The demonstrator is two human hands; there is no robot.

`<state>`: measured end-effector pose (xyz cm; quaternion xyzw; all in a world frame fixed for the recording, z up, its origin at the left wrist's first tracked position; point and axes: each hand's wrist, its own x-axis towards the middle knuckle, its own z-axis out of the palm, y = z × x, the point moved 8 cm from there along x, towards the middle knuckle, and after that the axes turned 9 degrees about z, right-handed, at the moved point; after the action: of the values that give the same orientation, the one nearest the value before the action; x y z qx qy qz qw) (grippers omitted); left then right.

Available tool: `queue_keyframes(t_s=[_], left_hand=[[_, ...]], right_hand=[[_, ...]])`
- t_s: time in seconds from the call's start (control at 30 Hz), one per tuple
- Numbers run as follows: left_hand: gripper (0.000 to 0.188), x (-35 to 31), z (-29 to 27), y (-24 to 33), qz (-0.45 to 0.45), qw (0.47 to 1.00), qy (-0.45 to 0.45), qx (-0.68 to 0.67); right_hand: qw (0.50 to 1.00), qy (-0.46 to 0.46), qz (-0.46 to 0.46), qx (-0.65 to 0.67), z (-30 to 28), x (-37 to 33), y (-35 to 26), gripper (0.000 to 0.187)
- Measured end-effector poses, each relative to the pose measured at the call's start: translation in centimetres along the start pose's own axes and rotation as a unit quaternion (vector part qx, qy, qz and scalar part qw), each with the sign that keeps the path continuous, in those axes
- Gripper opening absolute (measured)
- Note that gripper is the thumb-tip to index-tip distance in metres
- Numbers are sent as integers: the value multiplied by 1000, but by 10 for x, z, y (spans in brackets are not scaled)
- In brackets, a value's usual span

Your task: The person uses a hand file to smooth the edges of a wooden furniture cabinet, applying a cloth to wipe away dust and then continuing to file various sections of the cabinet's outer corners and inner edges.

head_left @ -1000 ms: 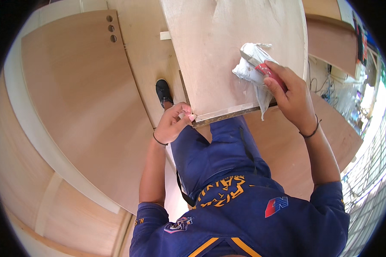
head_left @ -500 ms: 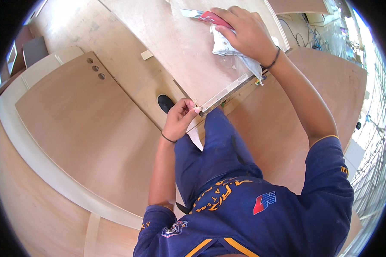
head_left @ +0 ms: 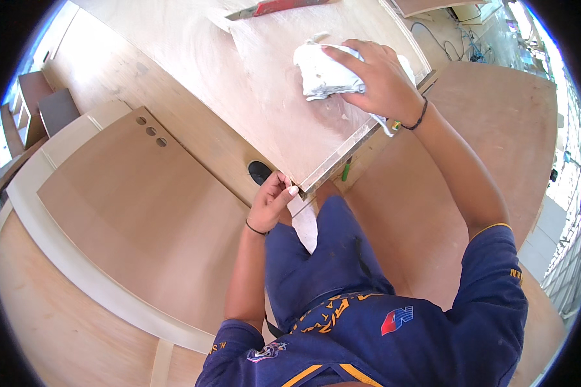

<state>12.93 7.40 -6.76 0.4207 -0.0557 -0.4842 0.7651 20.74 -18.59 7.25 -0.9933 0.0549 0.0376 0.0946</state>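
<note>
A pale wood panel (head_left: 239, 84) lies in front of me, thinly smeared with white. My right hand (head_left: 384, 80) is closed over a crumpled white bag (head_left: 326, 72) near the panel's right edge, and the bag's loose end hangs past that edge. Farther off on the panel lies a red-handled utility knife (head_left: 281, 6), its grey blade toward the left. At the panel's near corner my left hand (head_left: 274, 200) is closed, fingers curled and thumb pressed to them; what they pinch there is too small to make out.
A large brown panel (head_left: 142, 193) with several round holes at one end leans or lies at left. Another brown panel (head_left: 458, 161) spreads at right. A green-handled tool (head_left: 346, 169) shows beside the near edge. Cables (head_left: 455, 48) lie at far right.
My right hand has let go of the red utility knife, which now lies farther off on the panel, and has taken hold of the white bag. My left hand stays at the corner.
</note>
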Motion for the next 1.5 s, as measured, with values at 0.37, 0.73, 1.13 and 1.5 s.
queue_keyframes(t_s=[0.37, 0.73, 1.13, 1.5], left_hand=[[17, 2, -11, 1, -54, 998, -16, 40], [25, 6, -18, 11, -70, 984, -22, 164], [38, 47, 84, 133, 366, 746, -16, 556], [49, 97, 126, 85, 301, 543, -92, 779]], right_hand=[[985, 168, -33, 24, -68, 28, -32, 66], [936, 189, 275, 111, -13, -162, 54, 45], [725, 198, 562, 347, 170, -347, 90, 36], [515, 64, 679, 519, 399, -459, 105, 42]])
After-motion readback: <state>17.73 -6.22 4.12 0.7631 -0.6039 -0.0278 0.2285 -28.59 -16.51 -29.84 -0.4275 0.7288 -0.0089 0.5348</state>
